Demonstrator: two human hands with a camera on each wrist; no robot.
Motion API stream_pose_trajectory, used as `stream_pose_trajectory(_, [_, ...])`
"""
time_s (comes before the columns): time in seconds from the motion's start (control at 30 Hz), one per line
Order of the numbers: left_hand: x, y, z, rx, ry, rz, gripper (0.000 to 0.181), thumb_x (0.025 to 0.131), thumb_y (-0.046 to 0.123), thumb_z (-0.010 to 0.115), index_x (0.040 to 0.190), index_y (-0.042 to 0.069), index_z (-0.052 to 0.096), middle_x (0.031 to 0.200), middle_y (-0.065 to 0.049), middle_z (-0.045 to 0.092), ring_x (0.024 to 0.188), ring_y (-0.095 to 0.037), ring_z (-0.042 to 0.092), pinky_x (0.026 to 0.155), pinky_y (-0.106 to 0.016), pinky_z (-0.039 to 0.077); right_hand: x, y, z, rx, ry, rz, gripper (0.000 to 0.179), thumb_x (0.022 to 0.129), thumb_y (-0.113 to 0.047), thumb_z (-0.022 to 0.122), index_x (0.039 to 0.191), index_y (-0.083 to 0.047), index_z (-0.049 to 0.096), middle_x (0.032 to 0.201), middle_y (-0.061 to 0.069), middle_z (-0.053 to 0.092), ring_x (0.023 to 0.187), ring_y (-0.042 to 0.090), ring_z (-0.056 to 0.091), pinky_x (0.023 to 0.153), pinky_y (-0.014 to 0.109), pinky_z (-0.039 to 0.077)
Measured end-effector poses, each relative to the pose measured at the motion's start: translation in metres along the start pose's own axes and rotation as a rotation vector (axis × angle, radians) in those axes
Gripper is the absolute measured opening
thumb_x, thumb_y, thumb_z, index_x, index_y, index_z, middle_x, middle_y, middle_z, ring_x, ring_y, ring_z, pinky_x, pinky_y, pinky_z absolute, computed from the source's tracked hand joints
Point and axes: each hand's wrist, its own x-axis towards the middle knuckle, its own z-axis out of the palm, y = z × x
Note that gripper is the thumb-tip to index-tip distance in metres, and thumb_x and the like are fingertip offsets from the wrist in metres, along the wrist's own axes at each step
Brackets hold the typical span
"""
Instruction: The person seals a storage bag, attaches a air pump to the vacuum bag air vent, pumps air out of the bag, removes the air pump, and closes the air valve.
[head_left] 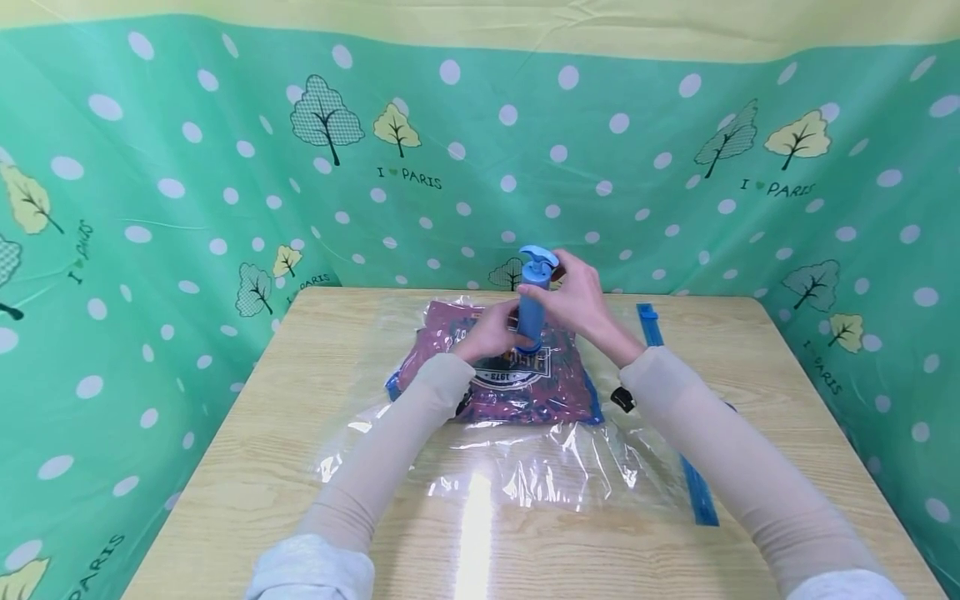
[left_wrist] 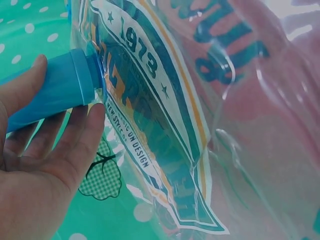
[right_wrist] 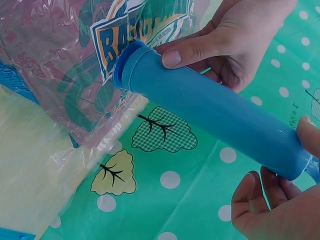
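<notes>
A blue hand pump (head_left: 531, 312) stands nearly upright, its base on a clear plastic storage bag (head_left: 525, 467). Inside the bag lies a folded reddish cloth item (head_left: 429, 350) with a printed badge reading 1973. My left hand (head_left: 491, 332) grips the pump's lower end, thumb on one side and fingers on the other, as the left wrist view also shows. Higher up, my right hand (head_left: 581, 296) holds the top of the barrel just below the pump's handle (head_left: 540, 252). In the right wrist view, the right thumb and fingers (right_wrist: 245, 200) lie on opposite sides of the barrel.
A blue zip strip (head_left: 699, 492) with a slider (head_left: 648, 313) runs along the bag's right edge. Loose clear plastic spreads over the wooden table (head_left: 262, 442). A green dotted curtain (head_left: 480, 192) hangs behind and on both sides.
</notes>
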Motion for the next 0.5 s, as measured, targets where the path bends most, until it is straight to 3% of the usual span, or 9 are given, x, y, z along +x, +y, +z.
stream_pose_trajectory(0.5, [-0.001, 0.002, 0.0027, -0.002, 0.033, -0.024, 0.066, 0.088, 0.003, 0.085, 0.147, 0.001, 0.055, 0.133, -0.017, 0.067, 0.118, -0.031, 0.068, 0.101, -0.038, 0.056, -0.0003, -0.0026, -0.0012, 0.001, -0.01, 0.016, 0.053, 0.091, -0.031, 0.086, 0.131, -0.004, 0.064, 0.111, 0.014, 0.068, 0.1, 0.03, 0.061, 0.081, 0.045, 0.051])
